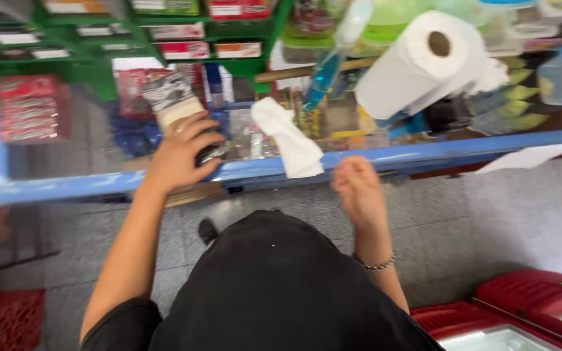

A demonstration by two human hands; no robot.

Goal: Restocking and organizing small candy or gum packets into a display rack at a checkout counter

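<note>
My left hand (180, 153) rests on the glass top of a blue-framed display counter (60, 187), fingers curled over a small dark object (207, 155) near the front edge. A crumpled white cloth (289, 140) lies on the glass just to its right and hangs over the blue rim. My right hand (357, 188) hovers below the counter's front edge, blurred, fingers loosely together, holding nothing I can see. A bracelet sits on that wrist.
A paper towel roll (417, 65) and a blue spray bottle (328, 62) stand on the counter at the right. Green shelves (99, 58) with packaged goods rise behind. Red packets (28, 107) lie under the glass. A red chest freezer (528, 312) is at lower right, a red crate (4, 322) at lower left.
</note>
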